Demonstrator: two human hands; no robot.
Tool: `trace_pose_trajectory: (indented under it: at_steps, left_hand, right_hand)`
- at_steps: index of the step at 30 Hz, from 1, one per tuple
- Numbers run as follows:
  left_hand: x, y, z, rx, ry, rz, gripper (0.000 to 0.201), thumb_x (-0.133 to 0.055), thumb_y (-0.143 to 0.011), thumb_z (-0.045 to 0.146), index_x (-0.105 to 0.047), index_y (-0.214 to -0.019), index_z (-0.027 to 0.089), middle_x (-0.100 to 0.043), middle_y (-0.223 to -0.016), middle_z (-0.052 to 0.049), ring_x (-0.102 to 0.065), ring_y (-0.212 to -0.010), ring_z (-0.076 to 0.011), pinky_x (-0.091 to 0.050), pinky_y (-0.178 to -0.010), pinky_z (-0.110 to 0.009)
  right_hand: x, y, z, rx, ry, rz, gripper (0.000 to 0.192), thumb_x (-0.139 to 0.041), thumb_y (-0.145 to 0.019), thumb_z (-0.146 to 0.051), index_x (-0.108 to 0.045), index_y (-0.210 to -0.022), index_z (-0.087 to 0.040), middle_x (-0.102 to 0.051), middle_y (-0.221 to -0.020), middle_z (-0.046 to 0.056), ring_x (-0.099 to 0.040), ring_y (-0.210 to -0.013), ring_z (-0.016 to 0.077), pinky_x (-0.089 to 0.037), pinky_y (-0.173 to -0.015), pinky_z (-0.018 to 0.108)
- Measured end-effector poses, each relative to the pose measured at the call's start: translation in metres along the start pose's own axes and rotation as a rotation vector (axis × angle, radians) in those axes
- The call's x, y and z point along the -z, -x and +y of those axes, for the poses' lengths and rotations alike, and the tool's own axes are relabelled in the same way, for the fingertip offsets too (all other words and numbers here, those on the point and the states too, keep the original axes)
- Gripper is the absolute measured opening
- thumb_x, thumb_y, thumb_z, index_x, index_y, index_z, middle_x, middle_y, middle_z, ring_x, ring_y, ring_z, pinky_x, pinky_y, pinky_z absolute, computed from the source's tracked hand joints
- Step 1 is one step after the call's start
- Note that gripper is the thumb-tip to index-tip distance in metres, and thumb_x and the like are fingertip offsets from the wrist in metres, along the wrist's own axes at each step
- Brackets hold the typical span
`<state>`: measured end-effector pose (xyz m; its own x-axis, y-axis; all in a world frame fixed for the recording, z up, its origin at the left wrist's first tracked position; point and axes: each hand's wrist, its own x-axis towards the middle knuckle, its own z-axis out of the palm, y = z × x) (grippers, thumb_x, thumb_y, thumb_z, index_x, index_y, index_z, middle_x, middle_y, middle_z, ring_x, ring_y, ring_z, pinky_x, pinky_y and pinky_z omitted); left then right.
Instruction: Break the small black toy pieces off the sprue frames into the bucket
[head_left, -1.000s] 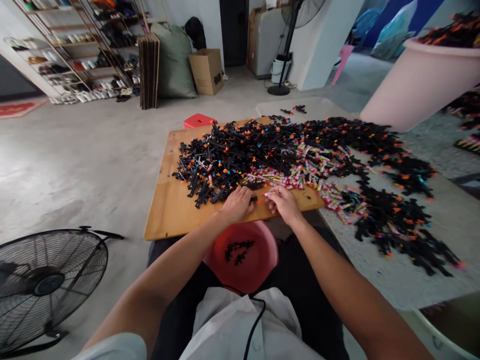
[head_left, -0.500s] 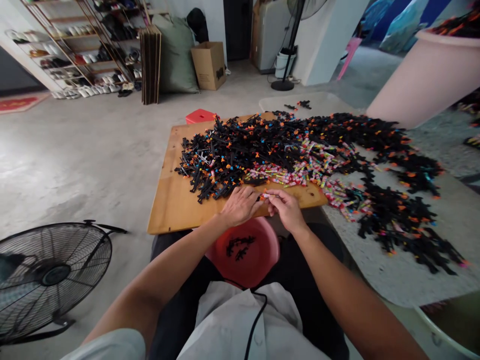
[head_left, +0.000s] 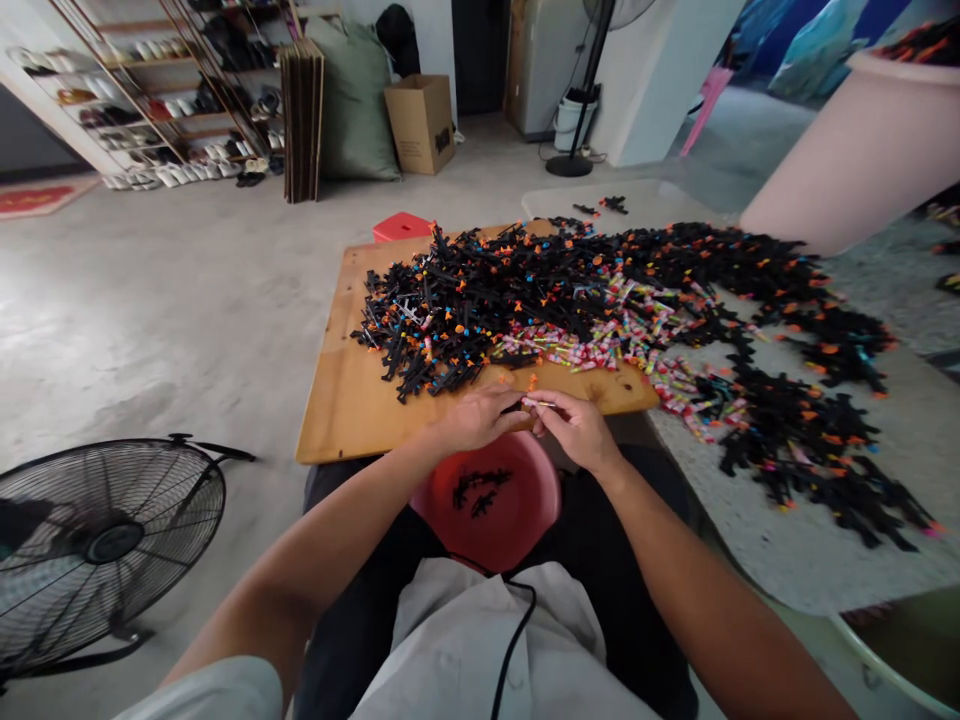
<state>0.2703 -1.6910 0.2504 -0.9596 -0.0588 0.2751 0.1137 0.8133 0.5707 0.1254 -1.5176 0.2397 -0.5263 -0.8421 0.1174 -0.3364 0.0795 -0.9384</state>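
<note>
My left hand point(head_left: 480, 418) and my right hand point(head_left: 574, 427) meet at the near edge of a wooden board point(head_left: 341, 400). Together they pinch a small black plastic piece with a thin pale stick point(head_left: 534, 404) between the fingertips. A large heap of black plastic pieces point(head_left: 525, 290) with orange and blue tips covers the board and spreads right. Small colourful wrapped sticks point(head_left: 600, 345) lie mixed in just beyond my hands. A red bowl point(head_left: 525, 510) sits in my lap under the hands, holding a few black pieces.
A floor fan point(head_left: 97, 545) stands at the lower left. More black pieces point(head_left: 810, 430) lie over the grey table point(head_left: 825, 560) on the right. A big pink tub point(head_left: 847, 150) stands at the far right, a red stool point(head_left: 401, 226) behind the board, shoe racks point(head_left: 135, 90) far left.
Both hands have drawn back from the heap toward me, coming together over the board's near edge above the red bowl, with the small piece now held between them.
</note>
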Motion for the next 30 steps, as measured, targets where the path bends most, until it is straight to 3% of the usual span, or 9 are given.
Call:
trace_pose_trajectory:
  at_steps: [3,7,10,14,20,23,26,28,30]
  left_hand:
    - [0.009,0.0,0.005,-0.034,0.21,-0.059,0.032,-0.054,-0.108,0.043,-0.073,-0.107,0.017,-0.075,-0.103,-0.008,-0.068,-0.095,-0.0182,-0.052,-0.093,-0.028]
    - [0.021,-0.002,0.009,0.019,0.451,-0.22,0.032,-0.058,-0.105,0.041,-0.075,-0.114,0.015,-0.078,-0.11,-0.007,-0.071,-0.099,-0.0175,-0.051,-0.091,-0.025]
    - [0.027,-0.004,0.009,0.115,0.511,-0.309,0.031,-0.064,-0.101,0.04,-0.076,-0.116,0.015,-0.079,-0.109,-0.006,-0.071,-0.099,-0.0185,-0.051,-0.087,-0.024]
    - [0.028,-0.004,0.006,0.162,0.514,-0.342,0.029,-0.069,-0.098,0.04,-0.079,-0.112,0.016,-0.08,-0.103,-0.004,-0.071,-0.093,-0.0179,-0.05,-0.082,-0.023]
    - [0.019,0.003,0.016,0.152,0.37,-0.242,0.031,-0.067,-0.099,0.043,-0.077,-0.11,0.016,-0.078,-0.1,-0.005,-0.069,-0.087,-0.017,-0.049,-0.077,-0.024]
    - [0.017,0.005,0.022,0.178,0.318,-0.319,0.032,-0.068,-0.098,0.046,-0.076,-0.111,0.018,-0.078,-0.098,-0.004,-0.07,-0.085,-0.0169,-0.049,-0.075,-0.024]
    - [0.018,-0.004,0.015,0.204,0.304,-0.368,0.035,-0.072,-0.093,0.049,-0.076,-0.115,0.022,-0.079,-0.102,-0.003,-0.072,-0.089,-0.0176,-0.05,-0.077,-0.023]
    - [0.017,-0.02,0.002,0.21,0.204,-0.268,0.028,-0.069,-0.096,0.045,-0.078,-0.11,0.022,-0.079,-0.102,-0.003,-0.072,-0.091,-0.0187,-0.052,-0.081,-0.025]
    - [0.012,-0.039,-0.012,0.238,0.043,-0.098,0.023,-0.063,-0.099,0.037,-0.079,-0.106,0.022,-0.078,-0.102,-0.005,-0.071,-0.093,-0.0199,-0.053,-0.086,-0.027]
  right_hand:
    - [0.001,0.004,0.0,0.029,-0.022,-0.027,0.035,-0.068,-0.095,-0.048,-0.08,-0.116,-0.023,-0.08,-0.09,0.007,-0.076,-0.082,0.023,-0.062,-0.078,0.034]
    - [0.002,0.007,0.006,0.005,-0.148,-0.069,0.034,-0.068,-0.096,-0.045,-0.08,-0.116,-0.02,-0.08,-0.086,0.005,-0.074,-0.07,0.0194,-0.061,-0.073,0.033]
    - [0.004,0.008,0.009,-0.002,-0.156,-0.102,0.033,-0.069,-0.095,-0.044,-0.08,-0.115,-0.02,-0.079,-0.081,0.004,-0.073,-0.068,0.0188,-0.06,-0.072,0.032]
    - [0.004,0.011,0.008,-0.024,-0.107,-0.127,0.034,-0.07,-0.094,-0.046,-0.081,-0.114,-0.02,-0.079,-0.079,0.005,-0.073,-0.068,0.0194,-0.059,-0.072,0.032]
    - [0.006,0.016,0.008,-0.076,-0.162,-0.214,0.037,-0.072,-0.093,-0.047,-0.081,-0.114,-0.018,-0.077,-0.077,0.004,-0.071,-0.066,0.0177,-0.058,-0.07,0.032]
    - [0.013,0.018,0.011,-0.164,-0.196,-0.387,0.041,-0.072,-0.092,-0.049,-0.079,-0.119,-0.018,-0.079,-0.083,0.005,-0.073,-0.072,0.0184,-0.058,-0.069,0.03]
    - [0.028,0.014,0.012,-0.244,-0.061,-0.572,0.049,-0.072,-0.092,-0.05,-0.074,-0.13,-0.02,-0.08,-0.089,0.005,-0.073,-0.074,0.0192,-0.054,-0.06,0.026]
    - [0.039,0.003,0.01,-0.249,0.102,-0.564,0.042,-0.067,-0.095,-0.051,-0.078,-0.12,-0.02,-0.079,-0.084,0.004,-0.072,-0.069,0.0185,-0.05,-0.056,0.025]
    - [0.049,-0.015,0.008,-0.21,0.29,-0.396,0.035,-0.06,-0.099,-0.046,-0.081,-0.102,-0.018,-0.077,-0.077,0.005,-0.07,-0.067,0.0187,-0.049,-0.059,0.027]
